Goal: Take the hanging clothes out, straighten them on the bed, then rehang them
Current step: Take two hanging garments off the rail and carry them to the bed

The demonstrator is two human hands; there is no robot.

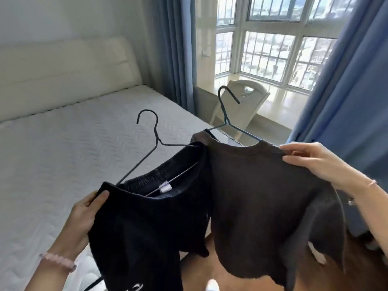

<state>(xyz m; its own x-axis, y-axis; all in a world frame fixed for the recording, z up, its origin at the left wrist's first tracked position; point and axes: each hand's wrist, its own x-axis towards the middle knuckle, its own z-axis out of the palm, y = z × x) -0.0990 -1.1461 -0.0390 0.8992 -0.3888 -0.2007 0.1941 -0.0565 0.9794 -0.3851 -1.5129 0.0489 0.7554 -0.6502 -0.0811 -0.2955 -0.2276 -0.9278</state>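
Carry step. Black garment (147,238) gripped by left grip (84,215), brown shirt (262,206) pinched at the shoulder by right grip (315,162); both on hangers (156,135), held over the edge of the bed (52,154). Next, likely: laid flat there, hangers drawn out.

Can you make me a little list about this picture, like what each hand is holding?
left hand: grips the edge of the black garment
right hand: pinches the shoulder of the brown shirt
hangers: left hanger in the black garment, right hanger in the brown shirt
bed: white mattress beyond the clothes
chair: beside the window
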